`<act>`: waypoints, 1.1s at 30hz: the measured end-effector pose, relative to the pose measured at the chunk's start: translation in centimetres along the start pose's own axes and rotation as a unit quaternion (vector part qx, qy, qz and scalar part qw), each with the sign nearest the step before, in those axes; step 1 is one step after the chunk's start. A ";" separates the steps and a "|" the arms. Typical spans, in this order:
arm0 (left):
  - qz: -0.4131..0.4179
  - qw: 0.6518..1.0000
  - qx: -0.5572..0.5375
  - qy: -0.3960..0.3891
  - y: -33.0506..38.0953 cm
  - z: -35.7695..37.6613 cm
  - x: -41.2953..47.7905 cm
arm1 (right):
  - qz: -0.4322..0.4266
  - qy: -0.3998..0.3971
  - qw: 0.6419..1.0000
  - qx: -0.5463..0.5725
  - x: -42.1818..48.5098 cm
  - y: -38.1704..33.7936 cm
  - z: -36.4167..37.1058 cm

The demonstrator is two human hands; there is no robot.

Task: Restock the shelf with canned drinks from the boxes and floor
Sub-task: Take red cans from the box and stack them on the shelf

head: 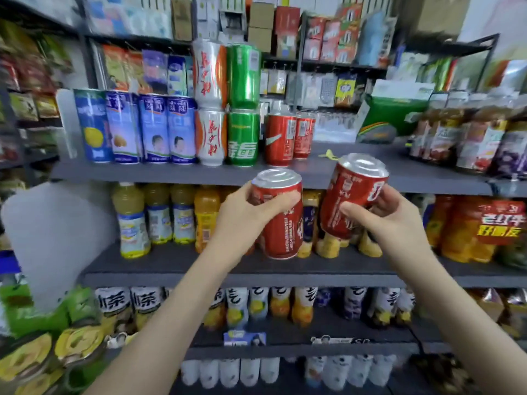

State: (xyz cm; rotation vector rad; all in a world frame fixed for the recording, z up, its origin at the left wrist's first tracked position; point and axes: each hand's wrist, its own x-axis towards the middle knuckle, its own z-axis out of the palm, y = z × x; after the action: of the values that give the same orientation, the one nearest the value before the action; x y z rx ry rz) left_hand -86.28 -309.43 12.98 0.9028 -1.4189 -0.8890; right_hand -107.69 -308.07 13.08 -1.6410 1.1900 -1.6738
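**Two red cans held up at the shelf front**

The left can point(285, 232) is gripped by the left hand point(242, 215), with thumb and fingers curled round its upper half. It is held nearly upright, silver top up, in front of the bottles point(131, 220) ranged on the lower board. The right can point(356, 189) is gripped by the right hand point(390, 220), with the fingers wrapped round its side. It is tilted so that its top leans to the right, and its top is raised level with the front edge of the grey shelf point(142, 173). The two cans are held near each other but apart, both in the air before the shelf.

On the shelf, two red cans point(281, 141) are stood one behind the other. Just to their left, green cans point(243, 138) are stacked two high. White cans point(211, 135) are stacked likewise beside these, and a row of blue cans point(154, 129) follows further left.
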 end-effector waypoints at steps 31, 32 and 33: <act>0.068 0.983 0.160 0.052 2.1 8.3 16.4 | -0.183 0.029 0.974 -0.131 16.6 2.5 -2.1; 0.070 0.983 0.164 0.052 2.2 8.6 16.4 | -0.159 -0.043 0.979 -0.124 16.0 2.3 -1.5; 0.072 0.982 0.169 0.052 2.3 8.8 16.4 | -0.127 -0.115 0.977 -0.123 15.8 2.2 -1.1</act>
State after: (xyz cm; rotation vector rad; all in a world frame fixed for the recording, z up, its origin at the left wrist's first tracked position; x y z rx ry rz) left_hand -95.61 -323.30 21.54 1.0662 -1.5484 -0.4923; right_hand -111.45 -322.18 19.57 -2.1543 1.1460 -1.4705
